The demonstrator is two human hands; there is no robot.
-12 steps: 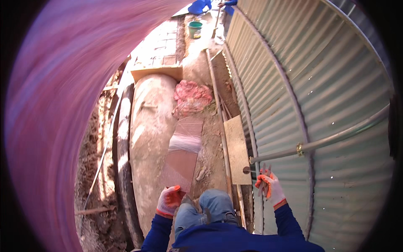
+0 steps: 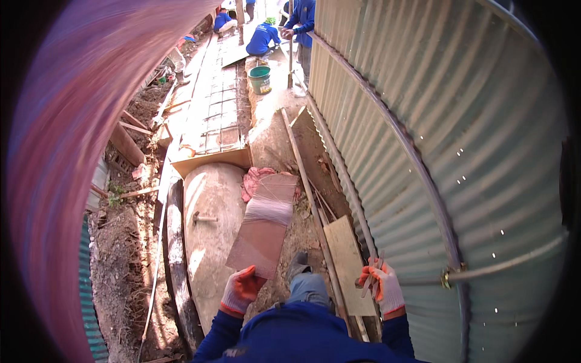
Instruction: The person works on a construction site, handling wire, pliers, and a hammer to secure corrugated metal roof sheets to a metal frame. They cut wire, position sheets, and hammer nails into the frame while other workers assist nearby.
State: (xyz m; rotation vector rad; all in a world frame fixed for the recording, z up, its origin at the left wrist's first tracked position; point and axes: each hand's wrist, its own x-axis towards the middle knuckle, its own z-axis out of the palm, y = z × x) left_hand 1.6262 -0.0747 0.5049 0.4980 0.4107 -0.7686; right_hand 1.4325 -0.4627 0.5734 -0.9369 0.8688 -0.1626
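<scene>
My left hand (image 2: 242,288), in a white glove with an orange palm, grips the near edge of a long reddish-brown board (image 2: 257,242). Clear film or thin strands wrap around the board's middle, and its far end overlaps a crumpled pink sheet (image 2: 251,183). On the right, my right hand (image 2: 385,284), gloved alike, is closed around several thin grey metal pieces (image 2: 376,266) whose exact kind I cannot make out. That hand is beside the corrugated metal wall. A hammer (image 2: 206,218) lies on the rounded concrete surface (image 2: 212,254) left of the board.
The corrugated fence (image 2: 448,157) with metal pipes lines the right. A long pole (image 2: 308,199) and pale plank (image 2: 350,266) lie along it. Ahead are a rebar grid (image 2: 221,115), a green bucket (image 2: 259,80) and several people in blue. A dark pipe (image 2: 177,254) runs left.
The view has tilted farther ahead, bringing more people into sight. My left hand has the board lifted farther forward, its far end now over the pink sheet. One leg has stepped forward.
</scene>
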